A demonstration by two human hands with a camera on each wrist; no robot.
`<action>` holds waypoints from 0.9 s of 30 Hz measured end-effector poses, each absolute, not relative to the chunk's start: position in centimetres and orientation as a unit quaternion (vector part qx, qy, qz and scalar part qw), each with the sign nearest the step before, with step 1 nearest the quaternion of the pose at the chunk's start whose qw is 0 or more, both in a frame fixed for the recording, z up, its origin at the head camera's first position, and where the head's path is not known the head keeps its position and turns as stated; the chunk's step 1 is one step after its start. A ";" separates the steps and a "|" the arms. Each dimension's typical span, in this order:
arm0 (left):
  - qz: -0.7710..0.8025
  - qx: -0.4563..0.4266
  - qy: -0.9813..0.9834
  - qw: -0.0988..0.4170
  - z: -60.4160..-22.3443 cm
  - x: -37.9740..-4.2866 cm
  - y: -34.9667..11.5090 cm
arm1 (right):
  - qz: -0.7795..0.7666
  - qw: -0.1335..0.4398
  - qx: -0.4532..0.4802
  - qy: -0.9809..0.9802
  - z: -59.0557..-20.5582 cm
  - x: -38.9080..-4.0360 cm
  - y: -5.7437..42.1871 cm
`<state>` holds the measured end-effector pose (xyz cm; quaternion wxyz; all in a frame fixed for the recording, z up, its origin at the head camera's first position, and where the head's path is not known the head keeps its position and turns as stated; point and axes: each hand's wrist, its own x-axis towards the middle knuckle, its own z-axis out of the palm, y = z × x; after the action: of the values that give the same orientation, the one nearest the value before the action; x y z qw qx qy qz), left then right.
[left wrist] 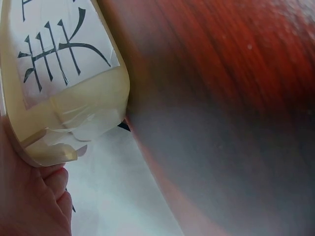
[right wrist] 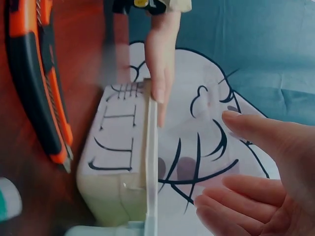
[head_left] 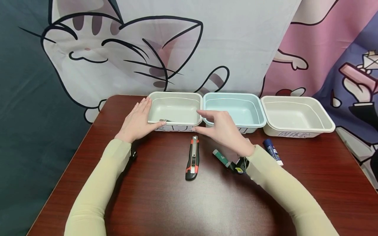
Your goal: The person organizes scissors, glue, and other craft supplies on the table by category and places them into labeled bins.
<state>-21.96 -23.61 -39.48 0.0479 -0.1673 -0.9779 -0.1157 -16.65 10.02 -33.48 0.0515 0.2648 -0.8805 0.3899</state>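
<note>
My left hand [head_left: 137,119] rests on the left end of the leftmost off-white bin [head_left: 174,109], fingers straight along its side rim and thumb at the front rim. A small metal item [head_left: 165,120] lies inside near the front wall, mostly hidden. Around that bin's right front corner hovers my right hand [head_left: 225,131], thumb and fingers spread with nothing between them; the right wrist view shows this hand [right wrist: 266,177] apart from the rim. On the table below lies a red and black utility knife [head_left: 192,159]. A green tube-shaped stick [head_left: 221,158] lies partly behind the right wrist.
A light blue bin [head_left: 234,106] stands against the left bin, with another off-white bin [head_left: 298,114] at the right. Each has a handwritten front label. A blue glue stick [head_left: 273,151] lies beyond the right forearm. A patterned cloth [head_left: 236,39] hangs behind the table.
</note>
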 end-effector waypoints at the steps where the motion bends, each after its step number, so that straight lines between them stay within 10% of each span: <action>1: -0.115 -0.168 -0.978 0.048 -39.5 -21.9 -23.6 | 0.389 0.050 0.263 -0.882 -33.6 -16.4 10.1; 27: -0.113 -0.172 -0.978 0.043 -39.4 -22.0 -23.6 | 0.392 -0.040 0.241 -0.887 -40.2 -11.2 9.6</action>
<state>-22.01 -23.63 -39.37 0.0435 -0.1716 -0.9777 -0.1130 -11.18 9.62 -40.21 -0.0405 0.2412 -0.8869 0.3919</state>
